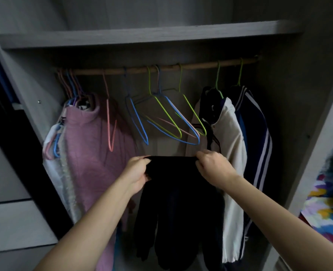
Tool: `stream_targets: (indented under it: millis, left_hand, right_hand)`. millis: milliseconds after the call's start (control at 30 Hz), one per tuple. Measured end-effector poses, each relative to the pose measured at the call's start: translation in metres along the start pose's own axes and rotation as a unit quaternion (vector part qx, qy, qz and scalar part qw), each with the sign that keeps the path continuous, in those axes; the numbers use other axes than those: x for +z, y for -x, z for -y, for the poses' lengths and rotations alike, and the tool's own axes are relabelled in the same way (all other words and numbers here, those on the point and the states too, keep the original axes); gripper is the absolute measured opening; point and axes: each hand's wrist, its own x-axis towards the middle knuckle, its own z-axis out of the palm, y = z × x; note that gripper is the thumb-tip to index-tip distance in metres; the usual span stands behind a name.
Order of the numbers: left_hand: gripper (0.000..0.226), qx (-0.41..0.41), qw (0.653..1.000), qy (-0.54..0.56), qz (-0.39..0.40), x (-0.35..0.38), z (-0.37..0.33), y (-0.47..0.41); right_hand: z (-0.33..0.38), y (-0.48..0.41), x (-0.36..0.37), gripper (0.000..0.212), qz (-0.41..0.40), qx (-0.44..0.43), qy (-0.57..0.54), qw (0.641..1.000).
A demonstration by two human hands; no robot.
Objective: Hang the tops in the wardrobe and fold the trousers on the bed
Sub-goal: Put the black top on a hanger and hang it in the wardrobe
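Observation:
A black garment (177, 202) hangs in front of the open wardrobe, held up by its top edge. My left hand (137, 173) grips the left end of that edge, and my right hand (213, 166) pinches the right end. Above them a wooden rail (161, 68) carries several empty wire hangers (161, 118) in blue, green and pink. A pink top (95, 153) hangs at the left of the rail. A cream top (232, 145) and a navy striped jacket (257, 137) hang at the right. The garment's lower part is dark and its shape is hard to tell.
A grey shelf (142, 36) runs above the rail. The wardrobe's right side panel (322, 114) stands close to my right arm. Colourful patterned cloth (322, 204) shows at the far right edge. Drawer fronts (11, 222) lie at the lower left.

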Motion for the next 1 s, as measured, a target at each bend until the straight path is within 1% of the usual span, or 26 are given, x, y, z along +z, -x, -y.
stream_targets:
  millis: [33, 67, 100, 133, 167, 200, 233, 267, 300, 333, 400, 433, 467, 500, 533, 600, 633, 667, 700, 733, 767, 833, 867, 900, 933, 1000]
  left_hand:
    - [0.023, -0.004, 1.0, 0.001, 0.022, -0.007, -0.003, 0.0]
    - [0.021, -0.001, 0.999, -0.023, 0.045, -0.013, -0.005, 0.001]
    - [0.016, 0.012, 0.995, -0.076, 0.066, -0.02, -0.005, 0.002]
    - [0.011, 0.04, 0.984, -0.155, 0.078, -0.025, -0.004, 0.0]
    - [0.007, 0.082, 0.958, -0.262, 0.077, -0.031, -0.003, -0.005]
    - [0.005, 0.13, 0.916, -0.376, 0.06, -0.037, -0.001, -0.01]
    - [0.006, 0.177, 0.864, -0.471, 0.029, -0.043, 0.001, -0.014]
    - [0.009, 0.214, 0.825, -0.522, -0.011, -0.048, 0.002, -0.018]
    - [0.009, 0.239, 0.819, -0.519, -0.044, -0.053, 0.004, -0.022]
    - [0.008, 0.255, 0.837, -0.478, -0.069, -0.058, 0.005, -0.024]
    - [0.009, 0.275, 0.868, -0.397, -0.118, -0.063, 0.009, -0.029]
    - [0.011, 0.284, 0.871, -0.379, -0.13, -0.065, 0.009, -0.031]
    - [0.013, 0.293, 0.874, -0.368, -0.123, -0.065, 0.009, -0.031]
    - [0.015, 0.3, 0.877, -0.36, -0.107, -0.063, 0.008, -0.03]
    - [0.017, 0.29, 0.891, -0.339, -0.086, -0.06, 0.008, -0.03]
    - [0.02, 0.215, 0.948, -0.228, -0.048, -0.051, 0.006, -0.025]
    - [0.022, 0.164, 0.973, -0.157, -0.036, -0.047, 0.006, -0.023]
    - [0.025, 0.116, 0.988, -0.095, -0.032, -0.043, 0.006, -0.022]
    - [0.026, 0.075, 0.996, -0.047, -0.03, -0.039, 0.007, -0.022]
    - [0.025, 0.044, 0.999, -0.014, -0.028, -0.037, 0.007, -0.024]
    - [0.024, 0.025, 0.999, 0.003, -0.026, -0.036, 0.007, -0.025]
    - [0.023, 0.021, 1.0, 0.002, -0.019, -0.034, 0.006, -0.026]
    - [0.022, 0.032, 0.999, -0.012, -0.017, -0.033, 0.007, -0.027]
    - [0.022, 0.046, 0.998, -0.029, -0.022, -0.033, 0.007, -0.027]
    - [0.024, 0.063, 0.996, -0.049, -0.03, -0.033, 0.007, -0.028]
    - [0.025, 0.09, 0.991, -0.093, -0.04, -0.03, 0.006, -0.029]
  right_hand:
    - [0.002, -0.001, 0.002, 0.015, 0.002, 0.023, 0.032, 0.999]
    - [0.004, -0.003, 0.003, 0.022, -0.001, 0.045, 0.039, 0.998]
    - [0.005, -0.005, 0.003, 0.031, -0.008, 0.063, 0.024, 0.998]
    - [0.009, -0.007, 0.003, 0.037, -0.021, 0.079, -0.011, 0.997]
    - [0.014, -0.009, 0.005, 0.04, -0.041, 0.094, -0.06, 0.993]
    - [0.02, -0.012, 0.006, 0.04, -0.056, 0.121, -0.121, 0.984]
    - [0.027, -0.015, 0.006, 0.037, -0.058, 0.158, -0.199, 0.965]
    - [0.035, -0.018, 0.006, 0.034, -0.042, 0.194, -0.279, 0.94]
    - [0.041, -0.019, 0.006, 0.032, -0.025, 0.215, -0.336, 0.917]
    - [0.046, -0.019, 0.007, 0.03, -0.015, 0.21, -0.352, 0.912]
    - [0.055, -0.013, 0.007, 0.023, 0.009, 0.149, -0.31, 0.939]
    - [0.06, -0.008, 0.008, 0.018, 0.026, 0.118, -0.266, 0.957]
    - [0.065, -0.003, 0.009, 0.014, 0.038, 0.099, -0.215, 0.971]
    - [0.067, 0.0, 0.01, 0.014, 0.045, 0.088, -0.164, 0.981]
    - [0.07, 0.002, 0.01, 0.017, 0.05, 0.083, -0.121, 0.988]
    - [0.071, 0.003, 0.006, 0.018, 0.073, 0.069, -0.09, 0.991]
    - [0.071, 0.003, 0.003, 0.018, 0.088, 0.066, -0.108, 0.988]
    - [0.069, 0.003, -0.002, 0.019, 0.097, 0.078, -0.142, 0.982]
    - [0.066, 0.001, -0.007, 0.02, 0.085, 0.096, -0.184, 0.974]
    - [0.061, -0.003, -0.012, 0.02, 0.045, 0.114, -0.217, 0.968]
    - [0.053, -0.009, -0.017, 0.02, -0.023, 0.122, -0.229, 0.965]
    - [0.036, -0.028, -0.027, 0.022, -0.17, 0.132, -0.192, 0.957]
    - [0.027, -0.04, -0.032, 0.027, -0.217, 0.149, -0.167, 0.95]
    - [0.017, -0.054, -0.036, 0.032, -0.241, 0.171, -0.148, 0.944]
    - [0.007, -0.069, -0.038, 0.039, -0.246, 0.193, -0.135, 0.94]
    - [-0.014, -0.098, -0.04, 0.052, -0.209, 0.235, -0.12, 0.942]
